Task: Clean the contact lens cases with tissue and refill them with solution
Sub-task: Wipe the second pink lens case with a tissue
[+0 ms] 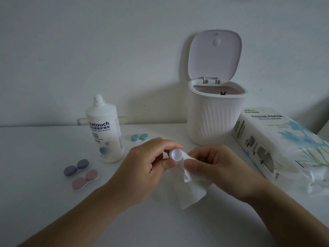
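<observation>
My left hand (pixel 149 164) holds a small white lens case part (pixel 175 154) between thumb and fingers, its round hollow facing me. My right hand (pixel 211 164) pinches a white tissue (pixel 192 189) right beside that piece; the tissue hangs down to the table. A white solution bottle (pixel 105 132) stands upright at the back left. Three closed lens cases lie on the table: a purple one (pixel 76 168), a pink one (pixel 85 180) and a green one (pixel 140 137).
A white ribbed bin (pixel 215 120) stands behind my hands with its lid up. A pack of tissue paper (pixel 277 139) lies at the right, its front end torn open. The white table (pixel 53 211) meets a white wall.
</observation>
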Demonstrator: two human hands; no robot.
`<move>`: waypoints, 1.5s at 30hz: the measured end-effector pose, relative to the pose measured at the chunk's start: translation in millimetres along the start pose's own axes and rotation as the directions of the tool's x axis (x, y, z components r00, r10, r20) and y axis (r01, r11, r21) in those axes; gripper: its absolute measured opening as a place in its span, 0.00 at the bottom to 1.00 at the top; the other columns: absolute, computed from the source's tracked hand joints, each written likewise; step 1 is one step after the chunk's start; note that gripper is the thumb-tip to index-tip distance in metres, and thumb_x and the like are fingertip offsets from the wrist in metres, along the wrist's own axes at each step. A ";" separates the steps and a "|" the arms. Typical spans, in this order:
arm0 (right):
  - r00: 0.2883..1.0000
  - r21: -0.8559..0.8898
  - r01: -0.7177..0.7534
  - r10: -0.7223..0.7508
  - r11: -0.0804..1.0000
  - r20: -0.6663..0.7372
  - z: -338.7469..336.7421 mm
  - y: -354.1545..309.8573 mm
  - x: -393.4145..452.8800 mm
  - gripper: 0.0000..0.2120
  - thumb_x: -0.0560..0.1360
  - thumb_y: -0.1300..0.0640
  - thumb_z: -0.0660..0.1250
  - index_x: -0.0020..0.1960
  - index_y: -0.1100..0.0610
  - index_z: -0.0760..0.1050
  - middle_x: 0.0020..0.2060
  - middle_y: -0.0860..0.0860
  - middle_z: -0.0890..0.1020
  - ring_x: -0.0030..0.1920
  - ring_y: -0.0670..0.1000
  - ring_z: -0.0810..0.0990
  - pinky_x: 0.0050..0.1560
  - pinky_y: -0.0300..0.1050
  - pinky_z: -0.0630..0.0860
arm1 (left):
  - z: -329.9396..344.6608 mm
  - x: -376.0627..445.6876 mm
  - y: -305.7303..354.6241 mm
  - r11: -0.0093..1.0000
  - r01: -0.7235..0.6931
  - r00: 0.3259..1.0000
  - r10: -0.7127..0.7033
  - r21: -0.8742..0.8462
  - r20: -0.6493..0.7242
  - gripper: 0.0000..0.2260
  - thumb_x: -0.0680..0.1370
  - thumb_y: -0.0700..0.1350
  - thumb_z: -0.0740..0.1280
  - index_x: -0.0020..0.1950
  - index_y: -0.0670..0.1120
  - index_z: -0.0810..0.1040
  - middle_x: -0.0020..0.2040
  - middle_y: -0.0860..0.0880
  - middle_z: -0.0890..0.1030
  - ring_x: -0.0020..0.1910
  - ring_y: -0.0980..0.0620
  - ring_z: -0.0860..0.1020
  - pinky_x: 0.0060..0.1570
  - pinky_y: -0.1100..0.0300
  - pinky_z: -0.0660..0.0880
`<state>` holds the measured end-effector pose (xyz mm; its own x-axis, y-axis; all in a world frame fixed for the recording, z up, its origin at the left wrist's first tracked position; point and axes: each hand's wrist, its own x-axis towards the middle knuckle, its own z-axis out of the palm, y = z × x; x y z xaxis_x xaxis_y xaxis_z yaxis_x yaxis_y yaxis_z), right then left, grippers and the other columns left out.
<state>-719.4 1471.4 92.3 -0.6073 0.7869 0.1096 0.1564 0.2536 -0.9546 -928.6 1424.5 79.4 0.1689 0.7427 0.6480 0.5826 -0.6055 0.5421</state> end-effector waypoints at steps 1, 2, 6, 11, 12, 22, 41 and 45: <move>1.000 0.024 0.014 -0.014 1.000 -0.026 -0.1 -0.1 0.2 0.13 0.74 0.49 0.70 0.43 0.59 0.83 0.38 0.64 0.83 0.36 0.54 0.78 0.39 0.49 0.73 | 1.3 -0.2 1.4 1.000 -0.014 0.999 0.015 0.016 -0.036 0.09 0.77 0.45 0.72 0.56 0.50 0.83 0.40 0.55 0.81 0.35 0.52 0.75 0.37 0.62 0.73; 0.998 0.047 0.032 -0.029 0.998 -0.056 -0.4 0.1 0.7 0.12 0.73 0.49 0.70 0.43 0.59 0.84 0.39 0.64 0.83 0.37 0.53 0.79 0.40 0.49 0.74 | 2.9 -0.5 3.4 0.999 -0.021 0.997 0.023 0.024 -0.074 0.09 0.76 0.45 0.73 0.55 0.50 0.83 0.39 0.54 0.80 0.34 0.52 0.75 0.36 0.61 0.73; 0.986 0.116 0.096 -0.078 0.989 -0.149 -1.0 2.2 1.9 0.11 0.74 0.49 0.69 0.43 0.57 0.85 0.38 0.58 0.85 0.38 0.52 0.82 0.39 0.45 0.78 | 11.9 -5.2 10.2 1.000 -0.003 0.982 0.001 -0.010 -0.188 0.08 0.72 0.44 0.77 0.50 0.49 0.83 0.36 0.62 0.77 0.30 0.56 0.73 0.33 0.70 0.69; 0.970 0.144 0.166 -0.135 0.976 -0.204 1.9 1.3 2.6 0.08 0.76 0.52 0.71 0.48 0.55 0.86 0.41 0.55 0.88 0.41 0.51 0.86 0.41 0.42 0.81 | 12.6 -4.8 11.5 0.988 0.079 0.978 -0.103 -0.136 -0.180 0.07 0.73 0.50 0.76 0.49 0.55 0.82 0.35 0.64 0.79 0.29 0.60 0.74 0.33 0.73 0.68; 0.961 0.146 0.195 -0.160 0.970 -0.225 2.5 1.2 2.6 0.07 0.76 0.53 0.71 0.49 0.55 0.86 0.42 0.55 0.88 0.42 0.51 0.87 0.42 0.42 0.81 | 11.6 -4.7 11.6 0.986 0.095 0.978 -0.119 -0.140 -0.171 0.07 0.73 0.51 0.75 0.50 0.55 0.82 0.35 0.64 0.79 0.29 0.60 0.74 0.33 0.73 0.68; 0.839 0.052 0.264 -0.202 0.963 -0.506 -3.3 0.9 4.7 0.08 0.75 0.62 0.72 0.47 0.50 0.87 0.43 0.50 0.87 0.45 0.49 0.84 0.46 0.39 0.79 | 2.5 0.2 8.9 0.738 0.454 0.889 -0.413 -0.499 0.199 0.14 0.74 0.43 0.70 0.59 0.52 0.84 0.45 0.51 0.86 0.44 0.54 0.84 0.40 0.62 0.79; 0.854 0.047 0.372 -0.322 0.927 -0.408 12.7 2.5 4.6 0.11 0.70 0.57 0.70 0.50 0.51 0.87 0.44 0.53 0.79 0.46 0.48 0.78 0.47 0.38 0.73 | 5.6 4.6 12.0 0.531 0.551 0.812 -0.518 -0.644 0.268 0.12 0.72 0.42 0.71 0.53 0.54 0.84 0.42 0.42 0.83 0.37 0.50 0.80 0.35 0.58 0.77; 0.930 0.166 0.324 -0.281 0.931 -0.236 12.3 -0.7 1.3 0.05 0.73 0.63 0.74 0.49 0.61 0.86 0.47 0.58 0.81 0.43 0.46 0.83 0.41 0.37 0.75 | 2.3 6.1 11.1 0.559 0.490 0.831 -0.531 -0.669 0.165 0.08 0.69 0.45 0.77 0.46 0.50 0.84 0.41 0.40 0.84 0.36 0.51 0.81 0.36 0.62 0.77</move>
<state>-729.9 1465.3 89.6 -0.4251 0.7933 0.4359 -0.1806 0.3975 -0.8996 -919.2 1422.9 88.2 -0.0382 0.9860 0.1621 -0.1230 -0.1656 0.9785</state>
